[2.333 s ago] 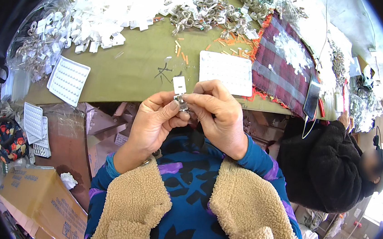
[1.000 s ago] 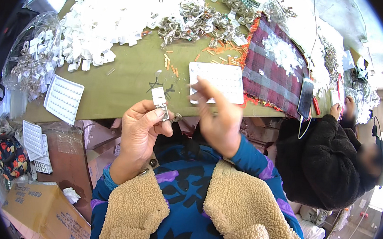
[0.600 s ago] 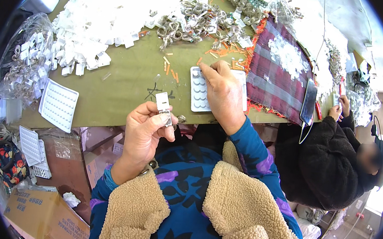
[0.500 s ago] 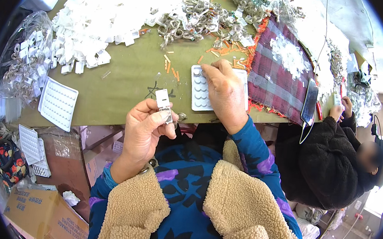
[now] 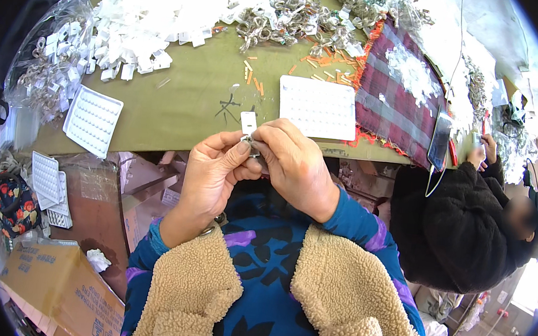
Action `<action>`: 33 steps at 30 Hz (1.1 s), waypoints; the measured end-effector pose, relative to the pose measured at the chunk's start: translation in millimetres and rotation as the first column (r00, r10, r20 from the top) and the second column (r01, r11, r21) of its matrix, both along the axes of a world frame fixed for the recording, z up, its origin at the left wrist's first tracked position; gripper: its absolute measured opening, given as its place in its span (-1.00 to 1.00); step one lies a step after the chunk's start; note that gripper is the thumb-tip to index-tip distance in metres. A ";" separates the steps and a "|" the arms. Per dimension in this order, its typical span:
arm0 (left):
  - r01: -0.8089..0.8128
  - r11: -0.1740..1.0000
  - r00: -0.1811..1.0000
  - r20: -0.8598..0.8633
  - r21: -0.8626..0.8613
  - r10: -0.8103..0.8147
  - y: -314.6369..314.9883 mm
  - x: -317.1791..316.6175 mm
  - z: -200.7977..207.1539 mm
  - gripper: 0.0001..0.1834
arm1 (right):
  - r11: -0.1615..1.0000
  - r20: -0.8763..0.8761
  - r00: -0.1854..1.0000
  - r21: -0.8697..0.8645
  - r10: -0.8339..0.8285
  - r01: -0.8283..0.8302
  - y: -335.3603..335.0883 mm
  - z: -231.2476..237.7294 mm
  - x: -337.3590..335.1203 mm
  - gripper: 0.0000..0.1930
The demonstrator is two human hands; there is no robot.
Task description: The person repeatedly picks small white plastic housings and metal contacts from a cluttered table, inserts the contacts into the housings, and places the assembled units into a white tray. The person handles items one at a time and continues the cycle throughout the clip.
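Observation:
My left hand (image 5: pixel 209 174) is closed on a small white plastic tag (image 5: pixel 248 121) with a slot in it, which sticks up past the fingertips. My right hand (image 5: pixel 299 168) has come in beside it, its thumb and fingers pinched together at the tag's lower end. Whatever those right fingers hold is hidden or too small to name. Both hands are just in front of the green table's near edge. Beyond my right hand a white blister tray (image 5: pixel 318 106) with rows of small round bumps lies on the green tabletop (image 5: pixel 185 103).
White tags (image 5: pixel 147 23) and tangled cord loops (image 5: pixel 275 18) heap at the back. Small orange strips (image 5: pixel 256 85) are scattered nearby. A plaid cloth (image 5: pixel 394 89) and a phone (image 5: pixel 440 139) lie right. Another person (image 5: pixel 462 230) sits at the right. A cardboard box (image 5: pixel 63 284) stands lower left.
My right hand has moved left from over the blister tray to the tag in my left hand, so the tray is now uncovered. The view has shifted slightly.

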State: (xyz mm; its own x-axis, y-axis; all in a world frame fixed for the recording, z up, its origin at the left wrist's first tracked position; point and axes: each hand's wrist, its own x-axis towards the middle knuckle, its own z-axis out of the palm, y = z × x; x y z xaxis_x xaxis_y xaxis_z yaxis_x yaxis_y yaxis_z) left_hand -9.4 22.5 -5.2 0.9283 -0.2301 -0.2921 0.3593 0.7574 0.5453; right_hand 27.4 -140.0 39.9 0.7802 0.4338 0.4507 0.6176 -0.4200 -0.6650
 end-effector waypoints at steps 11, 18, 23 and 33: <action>-0.078 0.997 0.995 -0.060 0.002 0.078 8.4 -14.3 0.8 -0.79 | 0.977 -0.016 0.991 0.176 0.129 -0.124 10.2 -10.6 -19.5 -0.74; 0.056 0.990 0.993 0.094 0.130 -0.069 14.3 -21.1 7.2 -0.87 | 0.889 -0.748 0.634 0.408 0.195 0.208 7.9 0.4 -14.3 -0.86; 0.166 0.985 0.986 0.000 0.034 -0.167 14.4 -18.2 1.1 -0.86 | 0.953 -0.704 0.709 0.227 0.020 0.198 11.7 -1.5 -13.1 -0.88; 0.167 0.895 0.963 -0.127 -0.414 -0.238 12.3 -24.3 -15.4 -0.64 | 0.966 0.314 0.918 0.007 0.244 -0.259 -15.5 -1.6 -11.9 -0.65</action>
